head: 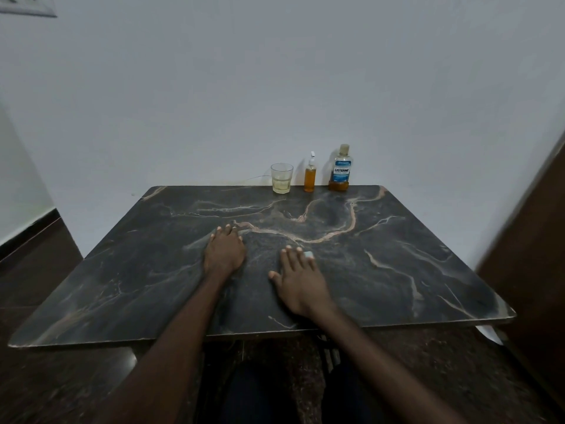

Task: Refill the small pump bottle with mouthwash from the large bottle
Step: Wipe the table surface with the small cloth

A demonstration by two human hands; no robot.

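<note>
A dark marble-patterned tabletop (397, 270) with pale pinkish veins stands against a plain white wall (275, 87). Both hands lie palm-down on it, holding nothing. The left hand (224, 254) rests just toward 9 o'clock from the tabletop's centre, released, its fingers straight and close together, pointing to 12 o'clock. The right hand (301, 280) rests just toward 4 o'clock from the centre, also released, fingers straight, the thumb spread toward 9 o'clock. One of its fingertips carries a pale patch; what it is cannot be told. The hands are near each other but do not touch.

The task's things stand upright in a row along the far edge, between 12 and 1 o'clock, well apart from both hands. The small pump bottle (309, 175) is in the middle, amber liquid filling most of it, a white pump head on top. At its 3 o'clock, near but apart, stands the large bottle (340, 169), clear, capped, with a blue label reading LISTERINE and amber liquid only at its bottom. At the pump bottle's 9 o'clock stands a clear glass (282, 178) roughly half full of pale yellowish liquid.

A switch plate (27, 6) sits on the wall at 10 o'clock. A dark wooden panel (532, 255) rises at 3 o'clock.
</note>
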